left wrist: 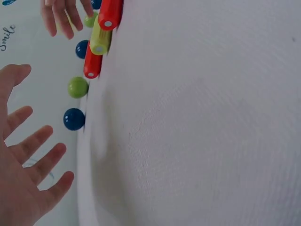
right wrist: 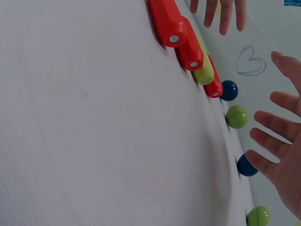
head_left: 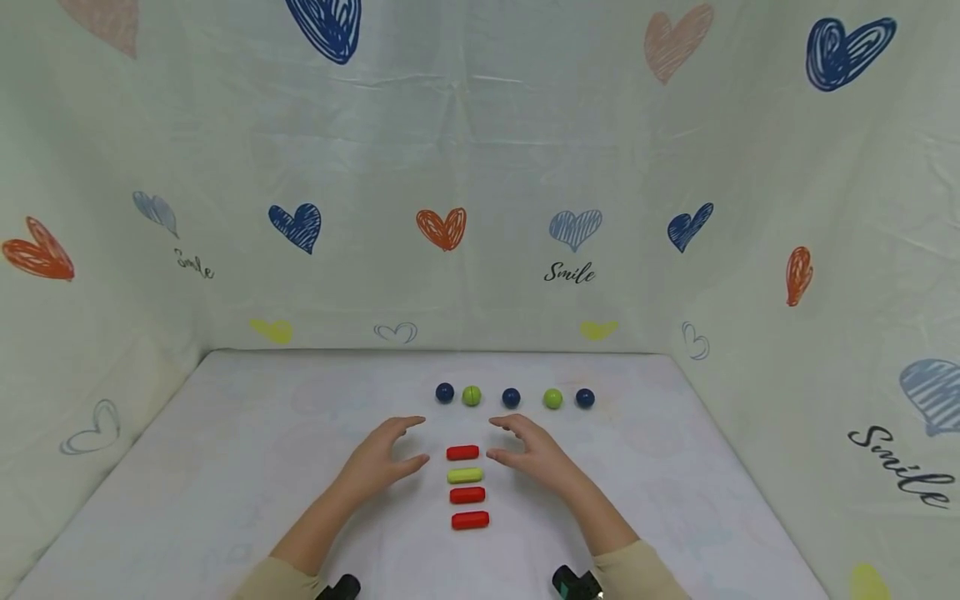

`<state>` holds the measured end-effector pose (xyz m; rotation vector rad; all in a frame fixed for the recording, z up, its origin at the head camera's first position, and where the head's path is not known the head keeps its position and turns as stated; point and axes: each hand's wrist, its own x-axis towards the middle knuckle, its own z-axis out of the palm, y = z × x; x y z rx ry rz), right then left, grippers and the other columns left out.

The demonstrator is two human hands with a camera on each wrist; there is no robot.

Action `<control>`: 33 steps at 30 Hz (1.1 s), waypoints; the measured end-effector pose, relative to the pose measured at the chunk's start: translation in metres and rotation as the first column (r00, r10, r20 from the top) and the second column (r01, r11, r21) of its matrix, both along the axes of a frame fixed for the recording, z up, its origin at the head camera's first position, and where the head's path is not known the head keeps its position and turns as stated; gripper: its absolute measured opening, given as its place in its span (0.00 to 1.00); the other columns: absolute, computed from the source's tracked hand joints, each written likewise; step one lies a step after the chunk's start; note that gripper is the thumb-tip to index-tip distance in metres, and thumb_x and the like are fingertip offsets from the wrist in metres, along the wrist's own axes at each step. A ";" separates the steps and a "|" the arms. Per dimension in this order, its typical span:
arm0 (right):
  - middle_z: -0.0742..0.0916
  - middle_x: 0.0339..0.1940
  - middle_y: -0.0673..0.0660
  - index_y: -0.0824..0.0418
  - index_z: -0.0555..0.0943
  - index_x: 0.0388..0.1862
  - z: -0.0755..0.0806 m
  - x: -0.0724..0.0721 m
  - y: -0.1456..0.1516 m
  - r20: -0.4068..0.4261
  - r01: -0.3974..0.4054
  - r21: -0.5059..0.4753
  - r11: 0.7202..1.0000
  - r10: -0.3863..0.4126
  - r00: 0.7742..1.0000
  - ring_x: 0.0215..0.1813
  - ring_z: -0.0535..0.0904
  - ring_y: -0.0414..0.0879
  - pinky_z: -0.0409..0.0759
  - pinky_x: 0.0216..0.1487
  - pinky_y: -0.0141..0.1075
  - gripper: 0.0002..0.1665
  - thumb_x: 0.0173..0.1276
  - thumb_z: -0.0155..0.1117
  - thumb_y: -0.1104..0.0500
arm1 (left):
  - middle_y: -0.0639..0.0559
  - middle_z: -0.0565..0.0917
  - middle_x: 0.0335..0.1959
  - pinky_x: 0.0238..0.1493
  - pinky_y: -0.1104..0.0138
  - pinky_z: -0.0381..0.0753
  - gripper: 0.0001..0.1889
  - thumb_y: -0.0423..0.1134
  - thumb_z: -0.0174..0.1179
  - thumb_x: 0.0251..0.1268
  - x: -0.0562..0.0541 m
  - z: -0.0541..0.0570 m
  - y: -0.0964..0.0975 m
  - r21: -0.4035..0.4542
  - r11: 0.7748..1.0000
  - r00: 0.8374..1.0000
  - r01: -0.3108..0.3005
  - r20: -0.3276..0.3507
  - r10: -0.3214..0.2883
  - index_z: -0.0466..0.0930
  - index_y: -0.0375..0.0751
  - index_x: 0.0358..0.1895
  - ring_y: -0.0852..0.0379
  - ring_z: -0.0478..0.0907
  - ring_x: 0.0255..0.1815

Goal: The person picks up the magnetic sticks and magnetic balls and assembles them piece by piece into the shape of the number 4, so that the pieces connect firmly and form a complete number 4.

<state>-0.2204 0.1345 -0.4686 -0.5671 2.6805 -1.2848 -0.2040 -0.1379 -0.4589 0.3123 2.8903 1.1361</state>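
My left hand [head_left: 381, 457] hovers left of a column of short plastic rods, its fingers spread and holding nothing. Opposite it, my right hand [head_left: 534, 452] is held the same way on the right side. Between and below them lie a red rod [head_left: 462, 452], a yellow-green rod [head_left: 465, 475], another red rod [head_left: 467, 495] and the nearest red rod [head_left: 470, 521]. The rods' ends show a pale round spot in the right wrist view. Beyond the hands is a row of balls: dark blue [head_left: 445, 393], green [head_left: 472, 396], blue [head_left: 512, 397], green [head_left: 552, 398] and blue [head_left: 585, 398].
A white cloth covers the table [head_left: 247, 433]. Behind and at both sides hangs a pale curtain [head_left: 480, 150] printed with hearts and the word Smile. Black wrist cameras [head_left: 576, 582] sit by the beige sleeves [head_left: 637, 575].
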 end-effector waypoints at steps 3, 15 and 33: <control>0.78 0.62 0.56 0.60 0.74 0.66 -0.003 -0.002 -0.005 0.005 -0.011 0.003 1.000 0.011 1.000 0.65 0.71 0.56 0.69 0.63 0.55 0.31 0.66 0.67 0.50 | 0.46 0.75 0.62 0.58 0.47 0.74 0.29 0.42 0.69 0.59 -0.002 -0.004 0.002 0.017 1.000 1.000 0.009 0.006 -0.009 0.73 0.45 0.65 0.43 0.73 0.60; 0.81 0.58 0.51 0.57 0.78 0.62 -0.007 -0.008 -0.024 -0.007 -0.024 0.036 0.999 0.024 1.000 0.62 0.74 0.51 0.72 0.62 0.50 0.28 0.64 0.70 0.54 | 0.48 0.78 0.58 0.54 0.50 0.77 0.25 0.43 0.68 0.61 -0.008 -0.010 0.009 0.028 0.999 0.999 0.021 0.036 -0.022 0.75 0.46 0.62 0.46 0.75 0.57; 0.81 0.36 0.43 0.53 0.84 0.50 -0.011 -0.021 -0.044 0.018 -0.030 0.140 0.990 0.027 0.999 0.40 0.75 0.40 0.78 0.43 0.33 0.17 0.61 0.73 0.58 | 0.48 0.81 0.52 0.50 0.52 0.79 0.24 0.42 0.69 0.59 -0.015 -0.017 0.010 -0.014 1.000 0.999 0.026 0.035 -0.026 0.77 0.45 0.59 0.48 0.77 0.51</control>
